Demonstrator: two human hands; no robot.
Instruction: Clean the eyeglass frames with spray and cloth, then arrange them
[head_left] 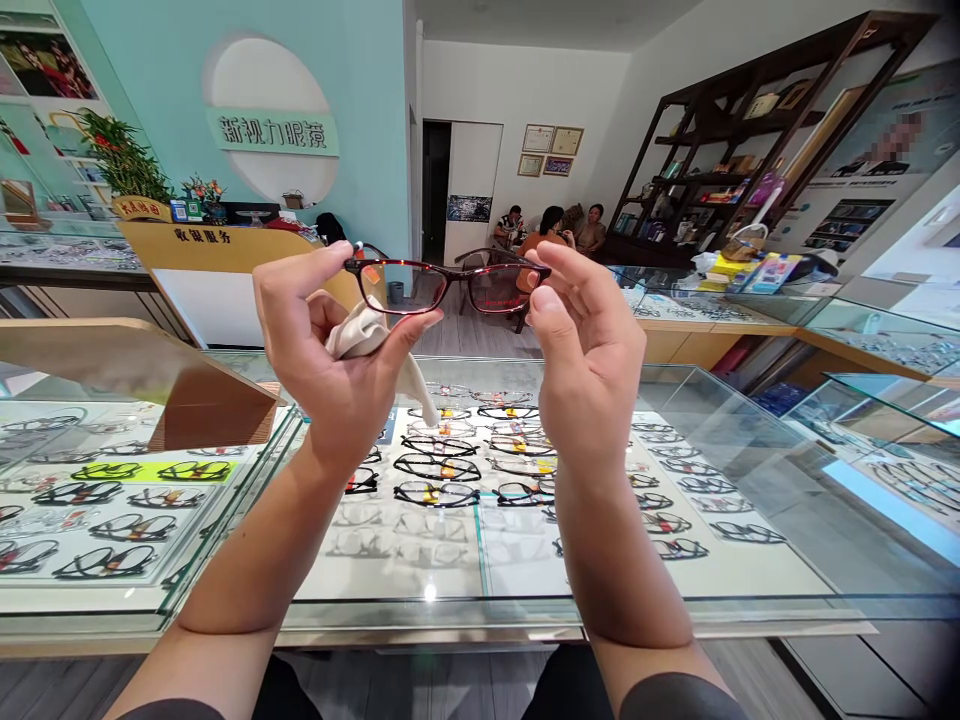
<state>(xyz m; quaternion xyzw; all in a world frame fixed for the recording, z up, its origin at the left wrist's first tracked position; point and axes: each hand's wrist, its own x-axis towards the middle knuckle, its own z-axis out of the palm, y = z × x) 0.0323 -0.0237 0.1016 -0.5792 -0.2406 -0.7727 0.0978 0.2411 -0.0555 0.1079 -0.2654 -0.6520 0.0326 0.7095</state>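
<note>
Eyeglasses point(456, 274) — one dark-red-rimmed pair — are held above a glass display counter point(360, 585), left hand point(337, 380) gripping one end plus one cream cloth point(361, 330), right hand point(592, 350) pinching the other, with four framed certificates point(538, 138) and a turquoise wall point(360, 60) beyond.

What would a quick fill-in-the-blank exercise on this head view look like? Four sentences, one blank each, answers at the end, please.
1. The left hand and right hand hold up one pair of ____ above the display counter.
2. Besides that pair, the left hand holds a pale ____.
3. Under the counter's top, many more pairs lie in ____.
4. The framed sheets grouped on the back wall number ____.

Missing words: glasses; cloth; rows; four.
</note>
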